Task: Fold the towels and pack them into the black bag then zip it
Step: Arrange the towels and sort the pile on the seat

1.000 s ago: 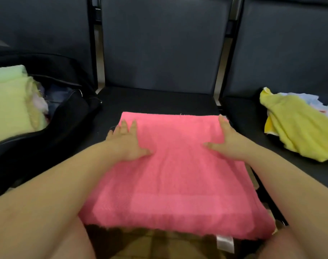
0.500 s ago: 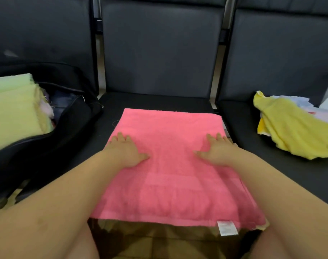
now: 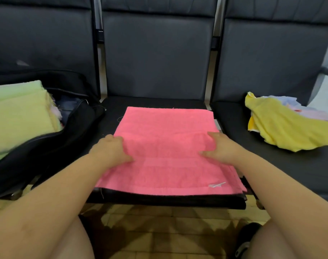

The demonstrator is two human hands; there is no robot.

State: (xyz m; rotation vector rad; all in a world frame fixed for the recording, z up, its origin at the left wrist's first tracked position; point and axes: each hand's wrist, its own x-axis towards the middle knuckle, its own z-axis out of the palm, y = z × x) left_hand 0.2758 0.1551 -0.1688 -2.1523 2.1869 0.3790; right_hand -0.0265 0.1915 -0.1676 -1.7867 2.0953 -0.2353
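Note:
A folded pink towel (image 3: 166, 146) lies flat on the middle dark seat (image 3: 159, 102), its white label near the front right corner. My left hand (image 3: 110, 149) rests on the towel's left edge, thumb on the cloth. Over on the right half my right hand (image 3: 220, 146) presses down. Both hands are blurred and their fingers look slightly bent. The open black bag (image 3: 53, 146) sits on the left seat with folded pale green and yellow towels (image 3: 19, 116) in it.
On the right seat (image 3: 271, 165) lies a loose heap of a yellow towel (image 3: 286, 128) over pale blue and white cloths (image 3: 290, 101). Dark seat backs rise behind. My knees and a tiled floor (image 3: 168, 230) are below the seat's front edge.
Both hands have slid back toward me along the pink towel, from near its far edge to its middle. The towel's near edge now lies on the seat front instead of hanging over it.

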